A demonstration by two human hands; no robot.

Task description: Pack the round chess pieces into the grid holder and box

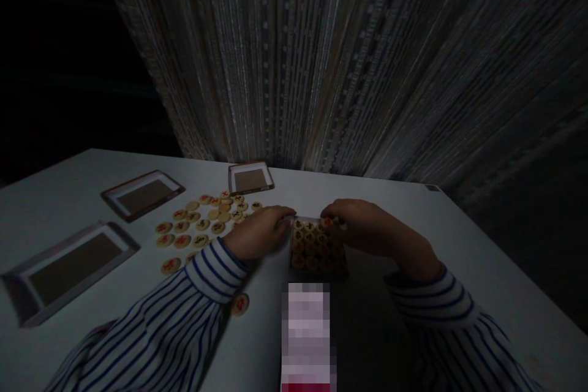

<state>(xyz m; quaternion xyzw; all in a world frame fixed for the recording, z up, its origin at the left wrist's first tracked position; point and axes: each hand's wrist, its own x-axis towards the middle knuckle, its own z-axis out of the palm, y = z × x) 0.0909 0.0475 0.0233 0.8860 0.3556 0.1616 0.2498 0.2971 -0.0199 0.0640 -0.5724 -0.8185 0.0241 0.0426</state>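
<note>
A small box (307, 218) stands in front of me, filled with rows of round wooden Chinese chess pieces (311, 247) with dark characters. At its left far corner, my left hand (261, 234) grips the rim with bent fingers. My right hand (374, 228) reaches over the right far corner, pinching a red-marked chess piece (327, 222) at the top row. Whether that piece rests in the row or is still lifted, I cannot tell. To the left, many loose chess pieces (201, 225) lie scattered, partly behind my left hand. One red piece (239, 304) lies near my left cuff.
Three shallow box parts lie on the white table (463, 239): a large tray (124, 244) at left, a brown-rimmed one (176, 181) behind it, and another (272, 182) at the back. A string curtain (294, 61) hangs along the far edge. The lighting is dim.
</note>
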